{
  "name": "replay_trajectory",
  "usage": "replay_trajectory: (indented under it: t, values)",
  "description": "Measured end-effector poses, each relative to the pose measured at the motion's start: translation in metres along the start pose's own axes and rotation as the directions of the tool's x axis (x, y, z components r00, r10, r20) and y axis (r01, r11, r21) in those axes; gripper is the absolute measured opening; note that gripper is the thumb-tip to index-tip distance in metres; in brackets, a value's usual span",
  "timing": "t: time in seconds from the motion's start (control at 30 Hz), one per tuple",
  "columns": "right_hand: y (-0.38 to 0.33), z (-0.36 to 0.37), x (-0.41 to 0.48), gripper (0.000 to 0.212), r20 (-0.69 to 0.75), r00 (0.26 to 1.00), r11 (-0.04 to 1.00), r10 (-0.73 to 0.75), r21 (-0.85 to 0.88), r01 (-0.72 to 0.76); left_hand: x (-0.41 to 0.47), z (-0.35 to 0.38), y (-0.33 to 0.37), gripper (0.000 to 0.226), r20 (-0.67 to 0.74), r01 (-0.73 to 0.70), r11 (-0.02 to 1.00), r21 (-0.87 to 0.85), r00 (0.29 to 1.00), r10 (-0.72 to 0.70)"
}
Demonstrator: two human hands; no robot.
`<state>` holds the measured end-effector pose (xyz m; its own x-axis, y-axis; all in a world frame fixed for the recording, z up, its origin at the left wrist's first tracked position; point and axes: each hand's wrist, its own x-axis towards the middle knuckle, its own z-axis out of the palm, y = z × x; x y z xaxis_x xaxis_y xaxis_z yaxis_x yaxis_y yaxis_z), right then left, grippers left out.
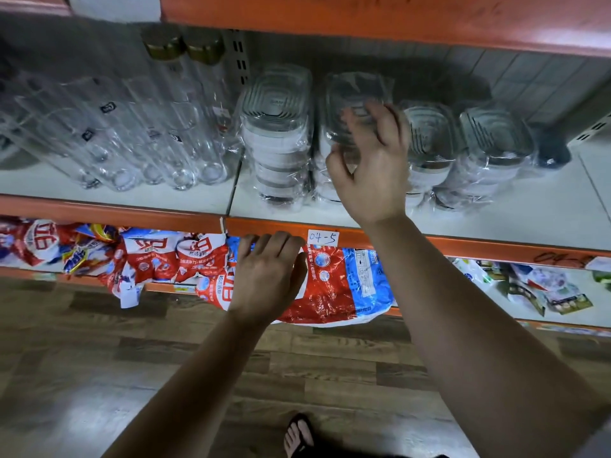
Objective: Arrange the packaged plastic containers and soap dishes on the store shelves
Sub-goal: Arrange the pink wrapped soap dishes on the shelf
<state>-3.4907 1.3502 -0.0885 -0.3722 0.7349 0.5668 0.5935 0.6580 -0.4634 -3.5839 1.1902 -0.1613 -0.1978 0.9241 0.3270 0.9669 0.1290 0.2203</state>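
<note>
Several stacks of clear plastic containers wrapped in film stand on the white shelf. My right hand reaches over the second stack, its fingers curled round the top wrapped container. To the left is another stack, and two lower stacks stand to the right. My left hand hangs below the orange shelf edge with loosely bent fingers, in front of a red and blue detergent bag, holding nothing.
Tall clear glass jars fill the shelf's left half. A label reading 04-5 is stuck on the orange shelf edge. Detergent bags crowd the lower shelf. Wooden floor and a sandalled foot are below.
</note>
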Motion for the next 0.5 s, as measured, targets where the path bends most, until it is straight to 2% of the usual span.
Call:
replay_trajectory:
  t: [0.17, 0.3, 0.5]
  values:
    - [0.0, -0.003, 0.003, 0.032, 0.04, 0.999, 0.999, 0.016, 0.032, -0.017, -0.002, 0.003, 0.006, 0.026, 0.011, 0.005, 1.0, -0.007, 1.0, -0.005]
    - [0.003, -0.005, 0.003, 0.036, 0.106, 0.994, 1.0, -0.001, -0.012, 0.002, -0.005, 0.005, 0.014, 0.025, 0.029, -0.009, 1.0, -0.014, 1.0, 0.01]
    - [0.004, -0.02, -0.01, 0.043, 0.131, 0.991, 1.0, -0.026, 0.014, 0.025, -0.001, 0.0, 0.027, 0.018, -0.004, -0.06, 0.998, 0.0, 0.998, 0.06]
